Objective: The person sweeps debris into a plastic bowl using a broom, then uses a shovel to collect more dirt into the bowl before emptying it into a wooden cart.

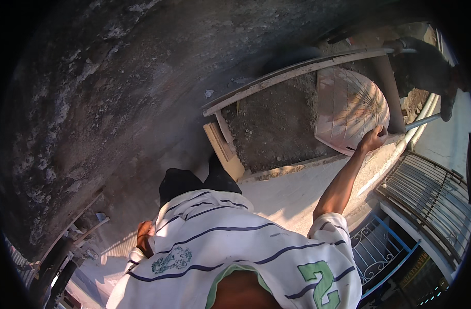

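Observation:
My right arm reaches out to a long wooden frame [287,77] with dark soil [276,123] inside it. At its far end lies a large rounded pinkish sheet [338,110], with dark lines fanning out from one spot. My right hand [375,139] is closed at the sheet's near edge, by the frame's rim, fingers curled over it. What the sheet is made of, I cannot make out. My left hand [144,237] hangs low beside my hip, partly covered by my striped shirt, and its fingers are mostly hidden.
A dark rough wall [117,67] fills the left and top. Beyond the frame, a shadowed person [426,67] is at its far end, by a pale pipe [423,121]. Metal railings [426,190] and a blue gate [382,247] stand at lower right; a wooden board [222,149] is near my legs.

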Demonstrator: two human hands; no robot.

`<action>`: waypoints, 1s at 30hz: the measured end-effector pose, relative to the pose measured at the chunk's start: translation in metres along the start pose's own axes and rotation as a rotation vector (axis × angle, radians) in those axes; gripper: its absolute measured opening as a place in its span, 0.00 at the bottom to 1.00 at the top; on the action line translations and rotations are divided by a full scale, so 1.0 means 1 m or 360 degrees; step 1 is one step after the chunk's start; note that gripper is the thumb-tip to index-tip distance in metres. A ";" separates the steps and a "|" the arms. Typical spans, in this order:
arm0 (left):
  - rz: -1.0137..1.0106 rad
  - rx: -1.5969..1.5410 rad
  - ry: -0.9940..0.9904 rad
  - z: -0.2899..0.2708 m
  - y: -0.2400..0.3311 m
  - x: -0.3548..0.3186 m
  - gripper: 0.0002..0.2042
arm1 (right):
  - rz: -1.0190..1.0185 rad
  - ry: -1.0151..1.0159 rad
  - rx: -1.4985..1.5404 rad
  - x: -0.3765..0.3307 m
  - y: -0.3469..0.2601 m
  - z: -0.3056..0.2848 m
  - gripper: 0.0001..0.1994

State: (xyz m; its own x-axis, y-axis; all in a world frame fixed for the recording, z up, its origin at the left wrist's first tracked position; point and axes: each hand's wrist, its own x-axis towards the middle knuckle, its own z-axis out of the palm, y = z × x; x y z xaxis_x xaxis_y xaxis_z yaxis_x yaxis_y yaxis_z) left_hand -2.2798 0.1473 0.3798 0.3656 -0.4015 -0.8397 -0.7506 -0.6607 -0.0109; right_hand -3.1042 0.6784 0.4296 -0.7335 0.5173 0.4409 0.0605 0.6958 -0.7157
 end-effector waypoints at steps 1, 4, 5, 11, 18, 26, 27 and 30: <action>-0.0036 -0.0073 -0.0041 0.009 -0.020 -0.014 0.12 | -0.0173 -0.0180 0.0154 -0.044 -0.014 0.018 0.16; -0.0041 -0.0296 -0.0123 0.026 -0.071 -0.046 0.12 | -0.0224 -0.1393 0.0212 -0.250 -0.082 0.065 0.13; -0.0015 -0.0358 -0.0169 0.039 -0.078 -0.052 0.12 | -0.0252 -0.1835 -0.0075 -0.304 -0.079 0.081 0.14; 0.0725 -0.0833 -0.0281 0.078 -0.088 -0.046 0.12 | -0.0997 -0.3276 -0.0549 -0.500 -0.027 0.126 0.16; 0.0662 -0.0309 0.0129 0.091 -0.256 -0.029 0.10 | 0.0751 -0.2947 -0.0273 -0.559 -0.079 0.057 0.15; 0.0834 -0.0310 0.0084 0.147 -0.370 0.054 0.16 | -0.2372 -0.2622 -0.2166 -0.570 -0.083 0.027 0.12; 0.0912 -0.0311 0.0159 0.139 -0.398 0.064 0.15 | -0.1471 -0.2910 -0.1641 -0.584 -0.077 0.011 0.10; 0.1342 0.0029 0.0512 0.105 -0.468 0.095 0.11 | 0.0322 -0.3105 -0.0457 -0.617 -0.034 -0.026 0.06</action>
State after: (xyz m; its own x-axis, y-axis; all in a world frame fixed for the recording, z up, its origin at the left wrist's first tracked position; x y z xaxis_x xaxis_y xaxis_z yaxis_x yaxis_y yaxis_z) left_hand -1.9516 0.4852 0.2479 -0.1760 -0.9080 -0.3802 -0.8466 -0.0574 0.5291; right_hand -2.6360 0.3489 0.1960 -0.3072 -0.4268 -0.8506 0.1652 0.8563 -0.4894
